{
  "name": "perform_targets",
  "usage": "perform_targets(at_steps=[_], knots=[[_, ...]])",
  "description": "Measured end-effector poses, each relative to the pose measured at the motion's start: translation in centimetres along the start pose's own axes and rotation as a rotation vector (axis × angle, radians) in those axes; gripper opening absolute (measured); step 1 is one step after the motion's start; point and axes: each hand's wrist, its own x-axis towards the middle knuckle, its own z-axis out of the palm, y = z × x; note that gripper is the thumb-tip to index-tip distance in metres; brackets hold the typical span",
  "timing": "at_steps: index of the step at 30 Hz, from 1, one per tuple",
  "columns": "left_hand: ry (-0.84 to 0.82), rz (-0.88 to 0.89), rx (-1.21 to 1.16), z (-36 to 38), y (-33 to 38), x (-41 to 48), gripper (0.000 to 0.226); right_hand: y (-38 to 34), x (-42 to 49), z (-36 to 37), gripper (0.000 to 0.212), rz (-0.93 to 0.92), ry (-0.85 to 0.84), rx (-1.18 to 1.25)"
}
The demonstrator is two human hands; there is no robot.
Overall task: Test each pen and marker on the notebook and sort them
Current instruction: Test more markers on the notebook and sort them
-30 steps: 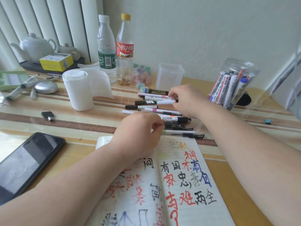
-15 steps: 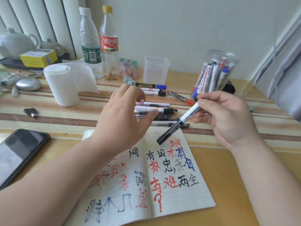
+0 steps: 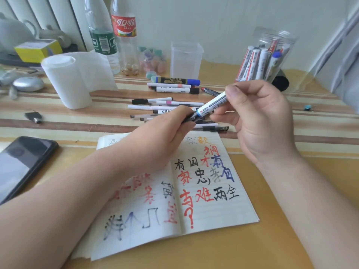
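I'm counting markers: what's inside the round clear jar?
The jar holds several white markers, leaning upright. The right hand hides the jar's base, so the count is unclear.

Right grip holds white marker by barrel, thumb on top, marker tilted down toward left. Left grip pinches marker's dark cap end. Both hover over far edge of open notebook, pages covered in red, black, blue characters. Loose pens lie in rows on striped bench behind grips. Clear jar holding markers far right; clear tub beside it. Phone near left, paper roll beyond.
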Motion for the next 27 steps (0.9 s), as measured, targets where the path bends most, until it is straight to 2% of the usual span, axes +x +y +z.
perform_targets(at_steps=[3, 5, 9, 15, 18, 20, 24, 27], knots=[[0.018, 0.050, -0.078, 0.5, 0.0, -0.2, 0.009, 0.3, -0.6, 0.5, 0.013, 0.087, -0.112, -0.003], [0.036, 0.111, -0.152, 0.6, 0.1, -0.3, 0.012, 0.9, -1.0, 0.6, 0.020, 0.121, -0.225, -0.093], [0.031, 0.143, -0.238, 0.6, 0.4, -0.2, 0.015, 1.0, -1.2, 0.4, 0.027, 0.076, -0.298, -0.228], [0.022, 0.096, -0.296, 0.7, 0.0, 0.1, 0.027, 0.5, -1.3, 0.6, 0.015, 0.079, -0.264, -0.128], [0.001, 0.012, -0.508, 0.6, -0.5, -0.4, 0.046, 0.5, -1.0, 0.5, 0.012, 0.099, -0.200, -0.108], [-0.020, -0.014, -0.586, 0.5, -1.0, -0.5, 0.047, 0.5, -0.6, 0.1, 0.011, 0.121, -0.115, -0.084], [-0.118, -0.047, -0.542, 0.3, -1.2, -0.3, 0.044, 1.1, 0.1, -1.1, 0.019, 0.188, 0.068, -0.001], [-0.210, -0.084, -0.450, 0.1, -1.0, -0.4, 0.041, 1.7, 0.3, -1.6, 0.019, 0.240, 0.086, -0.002]])
